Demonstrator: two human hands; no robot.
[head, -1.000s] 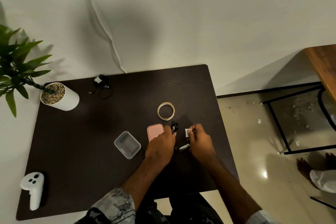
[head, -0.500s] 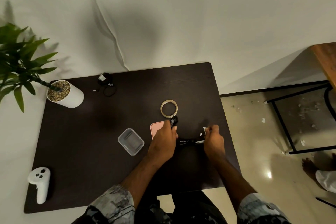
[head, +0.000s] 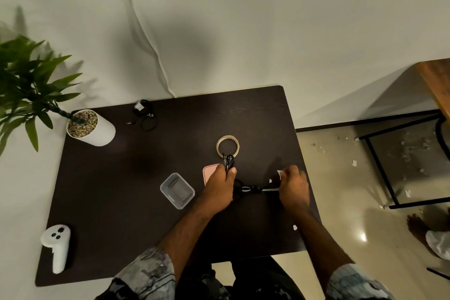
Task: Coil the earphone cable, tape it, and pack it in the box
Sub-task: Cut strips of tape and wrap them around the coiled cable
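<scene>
My left hand grips a coiled black earphone cable, whose loops stick up above the thumb. A tape roll lies flat on the dark table just behind the coil. My right hand pinches a small white piece of tape to the right of the coil. Between the hands lie black scissors, with the blade end under my right hand. The clear plastic box stands open left of my left hand. Its pink lid is partly hidden by that hand.
A second earphone bundle lies at the table's back. A potted plant stands at the back left corner, and a white controller lies front left. The table's right edge is close to my right hand; a person's foot is on the floor.
My right hand has moved right, away from my left hand, carrying the tape piece to above the scissors' blade end. My left hand has kept hold of the coil.
</scene>
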